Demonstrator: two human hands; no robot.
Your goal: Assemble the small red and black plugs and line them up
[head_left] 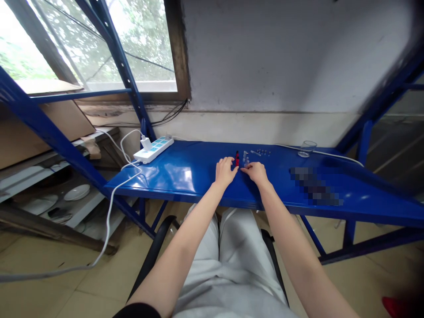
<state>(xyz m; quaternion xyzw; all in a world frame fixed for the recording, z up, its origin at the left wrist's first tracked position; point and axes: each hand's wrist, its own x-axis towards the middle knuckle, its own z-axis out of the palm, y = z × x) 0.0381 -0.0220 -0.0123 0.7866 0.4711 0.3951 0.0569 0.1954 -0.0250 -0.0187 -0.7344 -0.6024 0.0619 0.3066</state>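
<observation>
A small red tube with a black top (237, 159) stands on the blue table. Close to its left side is my left hand (225, 171), fingers bent and spread, thumb near the tube's base; it appears to hold nothing. My right hand (255, 171) rests at the table just right of the tube, its thumb and fingertips drawn together. Whatever may be between them is too small to make out. Small clear plastic pieces (245, 156) are just beyond the right fingertips. Farther back are a thin clear piece (255, 153) and several tiny bits (265, 151).
A clear glass cup (306, 149) stands at the back right of the blue table (198, 176). A pixelated dark item (314, 187) lies on the right. At the left end is a white power strip (154, 150) with a plug and cables. Blue frame posts flank the table.
</observation>
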